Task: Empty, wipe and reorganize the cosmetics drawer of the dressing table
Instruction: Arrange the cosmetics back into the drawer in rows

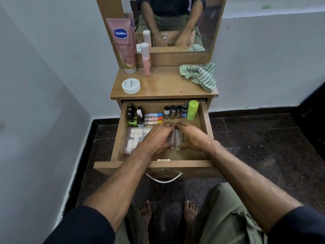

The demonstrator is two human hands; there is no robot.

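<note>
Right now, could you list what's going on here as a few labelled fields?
Drawer: open, bottles standing along the back
Hands: left hand and right hand placed around small clear bottles in the middle
Left front: clear pouch of white items
Tabletop: pink tube, pink spray bottle, white jar, green striped cloth

The pulled-out wooden drawer [204,118] was crowded along its back wall: dark nail-polish bottles [131,112] at the left, three striped tubes [153,118] lying beside them, small dark-capped bottles [173,111] and a lime-green cylinder [192,110] at the right. A clear plastic pouch of white items [134,140] filled the left front. Both hands, left [158,136] and right [190,136], blocked the middle. Bare wood lay open at the right front corner and along the front edge.
</note>
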